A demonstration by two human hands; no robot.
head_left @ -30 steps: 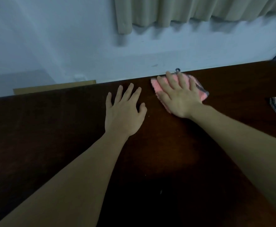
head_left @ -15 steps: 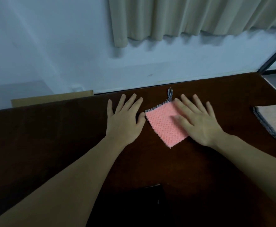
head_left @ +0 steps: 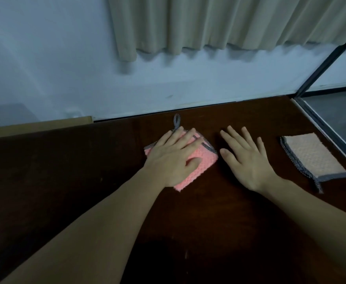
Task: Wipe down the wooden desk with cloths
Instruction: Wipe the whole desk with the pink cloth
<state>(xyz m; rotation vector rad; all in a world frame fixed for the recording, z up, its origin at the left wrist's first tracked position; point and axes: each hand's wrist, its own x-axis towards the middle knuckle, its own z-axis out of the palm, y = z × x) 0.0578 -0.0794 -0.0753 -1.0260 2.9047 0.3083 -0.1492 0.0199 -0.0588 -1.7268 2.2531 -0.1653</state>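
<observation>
On dark desk (wall-side): pink cloth.

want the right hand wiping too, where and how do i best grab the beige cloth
Probably by its near-left corner, where the grey loop trails off the beige cloth. It lies flat on the desk, so a grip has little else to pinch. Come from the left, since the right hand rests open just beside it.

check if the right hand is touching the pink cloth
Apart. The head view shows a strip of dark desk between the right hand and the pink cloth, which lies under the left hand.
</observation>
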